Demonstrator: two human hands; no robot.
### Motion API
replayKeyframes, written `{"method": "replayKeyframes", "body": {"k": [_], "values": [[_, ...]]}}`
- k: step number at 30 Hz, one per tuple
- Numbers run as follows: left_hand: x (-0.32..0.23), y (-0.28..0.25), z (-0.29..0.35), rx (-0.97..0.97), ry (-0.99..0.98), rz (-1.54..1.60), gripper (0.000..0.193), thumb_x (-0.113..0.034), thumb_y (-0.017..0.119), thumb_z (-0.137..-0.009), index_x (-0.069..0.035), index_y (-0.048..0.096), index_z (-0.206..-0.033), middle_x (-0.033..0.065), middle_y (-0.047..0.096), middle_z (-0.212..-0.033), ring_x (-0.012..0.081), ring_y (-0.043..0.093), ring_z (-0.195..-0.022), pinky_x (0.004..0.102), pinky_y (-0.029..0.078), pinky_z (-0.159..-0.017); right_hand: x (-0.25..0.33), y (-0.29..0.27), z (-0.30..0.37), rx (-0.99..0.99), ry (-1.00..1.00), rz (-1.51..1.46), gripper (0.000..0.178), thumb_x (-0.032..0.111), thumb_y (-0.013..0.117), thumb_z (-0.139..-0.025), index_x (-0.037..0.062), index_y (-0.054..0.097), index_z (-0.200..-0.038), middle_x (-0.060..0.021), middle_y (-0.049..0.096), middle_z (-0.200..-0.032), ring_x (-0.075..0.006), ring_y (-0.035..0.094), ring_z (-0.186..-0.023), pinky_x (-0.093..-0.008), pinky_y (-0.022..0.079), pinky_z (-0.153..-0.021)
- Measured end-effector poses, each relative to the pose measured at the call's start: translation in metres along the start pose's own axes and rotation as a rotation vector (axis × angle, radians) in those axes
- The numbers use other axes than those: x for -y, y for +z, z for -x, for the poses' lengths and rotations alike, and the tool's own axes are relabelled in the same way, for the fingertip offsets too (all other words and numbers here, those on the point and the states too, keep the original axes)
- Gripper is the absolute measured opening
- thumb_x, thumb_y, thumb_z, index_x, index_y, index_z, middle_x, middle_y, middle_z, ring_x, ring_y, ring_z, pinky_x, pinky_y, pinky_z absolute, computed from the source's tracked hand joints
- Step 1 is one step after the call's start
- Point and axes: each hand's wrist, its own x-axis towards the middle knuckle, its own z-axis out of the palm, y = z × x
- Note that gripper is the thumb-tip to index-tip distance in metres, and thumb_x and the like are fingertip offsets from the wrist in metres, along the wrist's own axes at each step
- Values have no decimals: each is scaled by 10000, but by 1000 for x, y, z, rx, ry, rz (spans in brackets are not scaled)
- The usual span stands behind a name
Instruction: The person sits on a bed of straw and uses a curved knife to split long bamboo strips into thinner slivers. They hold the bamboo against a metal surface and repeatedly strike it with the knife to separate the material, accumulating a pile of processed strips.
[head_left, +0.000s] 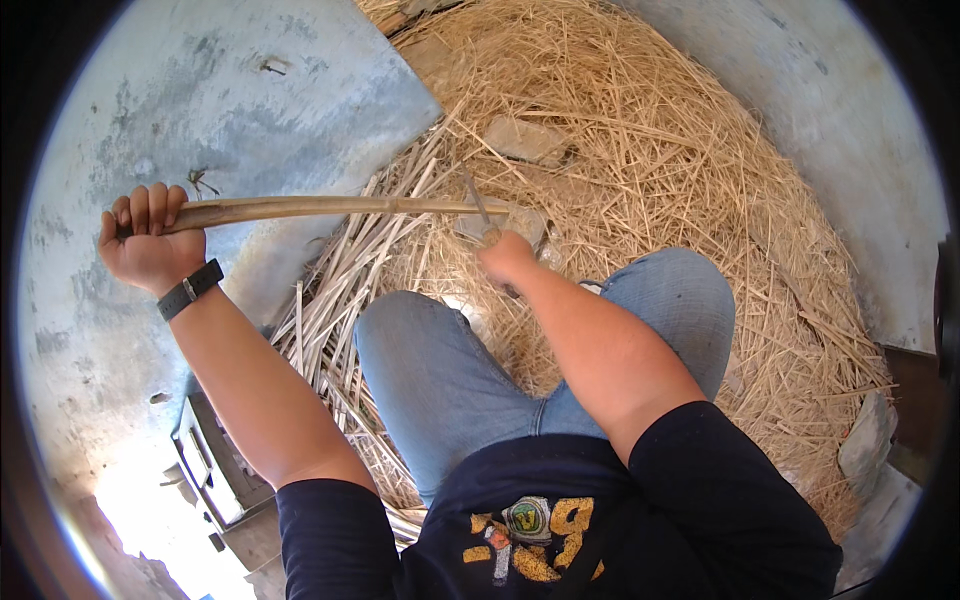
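My left hand [150,243] is raised at the left and gripped around the end of a long pale cane stick [330,207] that runs level to the right. My right hand [505,257] reaches forward past my knees and is closed on a small knife [478,205] whose thin blade meets the stick's far end. I sit in blue jeans with both knees up, above a heap of dry straw [640,150]. A dark watch sits on my left wrist.
Split cane strips [330,300] lie in a bundle by my left knee. Flat stones [525,138] rest in the straw. A weathered grey wall [230,100] rises at the left, concrete at the right. A grey metal box [215,465] sits low left.
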Motion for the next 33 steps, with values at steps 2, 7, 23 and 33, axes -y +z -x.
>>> {"method": "replayKeyframes", "body": {"k": [2,7,23,33], "values": [[1,3,0,-23,6,-7,245,-256,514,-890,-144,392,-710,-11,313,-572,124,245,-503,280,254,-501,3,-1,4,3,25,-37,380,213,671,-859,-105,671,-1067,-271,720,-963,-373,725,-883,-428,566,-787],[3,8,0,-25,10,-30,242,-247,472,-901,-138,388,-703,-9,299,-572,129,244,-515,291,255,-515,12,-5,11,-1,44,-352,248,165,666,-882,-80,661,-921,-199,686,-780,-278,681,-623,-417,516,-541],[5,27,-1,71,-24,-23,212,-240,481,-869,-132,407,-701,-4,303,-595,142,265,-550,314,267,-569,99,-112,93,-19,-321,-807,172,127,661,-916,63,518,-987,-5,517,-740,-82,475,-536,-293,470,-516],[-3,20,-3,217,-29,2,241,-323,541,-836,-163,432,-693,-38,312,-592,132,276,-541,313,267,-563,117,-129,140,-234,-491,-552,449,299,776,-893,27,567,-1183,-3,540,-751,-52,466,-504,-194,371,-419]]}}
